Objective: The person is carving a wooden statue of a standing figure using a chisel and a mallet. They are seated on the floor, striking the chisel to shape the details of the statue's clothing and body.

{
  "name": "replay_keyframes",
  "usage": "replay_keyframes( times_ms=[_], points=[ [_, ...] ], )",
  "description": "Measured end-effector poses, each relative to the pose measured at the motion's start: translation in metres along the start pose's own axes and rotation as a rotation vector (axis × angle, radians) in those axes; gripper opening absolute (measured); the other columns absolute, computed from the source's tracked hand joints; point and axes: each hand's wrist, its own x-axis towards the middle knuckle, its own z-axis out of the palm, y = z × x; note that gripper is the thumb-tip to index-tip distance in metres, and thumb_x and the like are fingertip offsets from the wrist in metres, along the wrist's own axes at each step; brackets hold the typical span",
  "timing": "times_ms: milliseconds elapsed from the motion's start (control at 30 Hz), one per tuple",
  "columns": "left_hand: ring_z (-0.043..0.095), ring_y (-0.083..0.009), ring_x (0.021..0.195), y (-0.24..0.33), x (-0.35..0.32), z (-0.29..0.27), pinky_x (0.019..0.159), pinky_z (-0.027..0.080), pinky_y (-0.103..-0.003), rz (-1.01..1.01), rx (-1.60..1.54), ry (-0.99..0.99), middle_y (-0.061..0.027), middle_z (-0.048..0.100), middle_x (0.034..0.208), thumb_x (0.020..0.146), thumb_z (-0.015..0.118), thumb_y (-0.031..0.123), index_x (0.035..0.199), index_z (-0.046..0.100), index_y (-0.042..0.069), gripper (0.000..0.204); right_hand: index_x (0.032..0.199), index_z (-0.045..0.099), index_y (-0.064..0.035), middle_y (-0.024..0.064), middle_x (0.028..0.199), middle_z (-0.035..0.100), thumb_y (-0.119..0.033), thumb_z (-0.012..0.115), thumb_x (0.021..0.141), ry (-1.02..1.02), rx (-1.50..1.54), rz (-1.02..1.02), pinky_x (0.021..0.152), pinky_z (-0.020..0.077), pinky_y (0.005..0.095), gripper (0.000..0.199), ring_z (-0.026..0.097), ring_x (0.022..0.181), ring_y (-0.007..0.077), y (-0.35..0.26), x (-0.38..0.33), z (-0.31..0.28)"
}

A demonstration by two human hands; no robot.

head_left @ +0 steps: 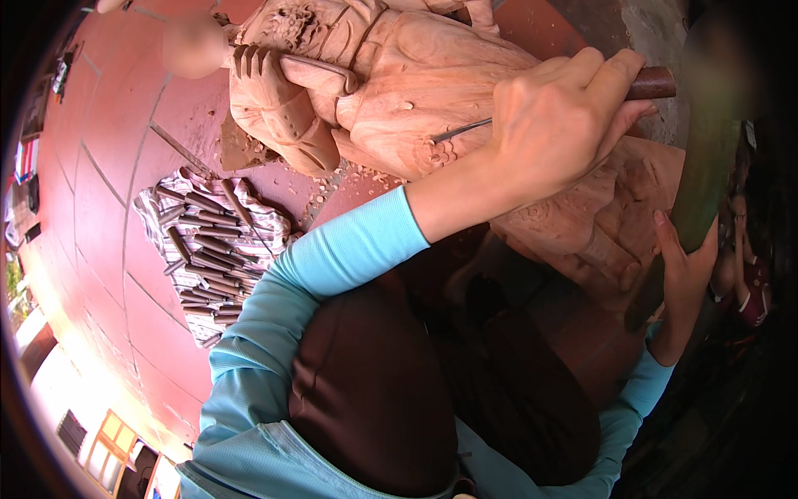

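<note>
A large carved wooden figure [432, 75] lies in front of me, with folds of a robe and a carved hand [264, 79] around a curved rod. My left hand [565, 112] is closed around a carving chisel, whose dark brown handle [652, 83] sticks out to the right. Its thin metal blade [465, 129] reaches left, the tip at a carved swirl on the robe. At the right, my right hand [686, 266] grips a long, dark greenish club-like mallet [706, 158]. The mallet stands near the chisel's handle end, apart from it in the picture; its upper part is blurred.
Left of my knee, many dark-handled chisels [218, 245] lie on a striped cloth [150, 214] on the red tiled floor [100, 216]. Wood chips [320, 200] are scattered beside the figure. Another person [752, 291] shows dimly at the right edge.
</note>
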Motion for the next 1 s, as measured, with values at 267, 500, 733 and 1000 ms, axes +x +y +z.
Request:
replay_keyframes(
  times_ms=[267,500,733,1000],
  points=[
    [0.058,-0.0235,0.061,-0.003,0.006,0.002,0.048,0.045,-0.035,-0.067,0.024,0.122,-0.0058,0.053,0.071,0.075,0.072,0.021,0.104,0.058,0.007,0.035,0.12,0.051,0.005,0.0081,0.097,0.061,-0.005,0.066,0.085,-0.014,0.015,-0.055,0.081,0.0453,0.0252,0.039,0.057,0.091,0.013,-0.002,0.021,0.0],
    [0.057,-0.024,0.064,-0.019,0.015,-0.012,0.054,0.047,-0.033,0.086,-0.04,0.093,-0.0112,0.056,0.08,0.088,0.062,0.012,0.127,0.049,-0.002,0.043,0.124,0.05,0.0037,0.0095,0.098,0.061,-0.007,0.066,0.086,-0.01,-0.112,-0.217,0.081,0.0449,0.0267,0.043,0.056,0.089,0.0147,-0.019,0.027,0.004],
    [0.06,-0.026,0.064,-0.006,0.02,-0.036,0.053,0.047,-0.034,0.048,-0.122,0.285,-0.0115,0.058,0.078,0.084,0.065,0.015,0.114,0.057,0.0,0.034,0.121,0.051,0.0044,0.0096,0.096,0.061,-0.005,0.066,0.084,0.059,-0.031,-0.184,0.081,0.0451,0.0275,0.04,0.057,0.087,0.0151,-0.037,0.01,0.016],
    [0.06,-0.0247,0.057,0.039,-0.027,-0.087,0.045,0.047,-0.034,-0.01,-0.05,-0.86,-0.0068,0.058,0.081,0.084,0.066,0.027,0.102,0.057,0.005,0.03,0.128,0.047,0.0044,0.0145,0.112,0.06,-0.004,0.066,0.083,-0.064,-0.109,-0.241,0.086,0.0458,0.0303,0.05,0.06,0.1,0.0195,-0.013,-0.033,0.024]
  ],
)
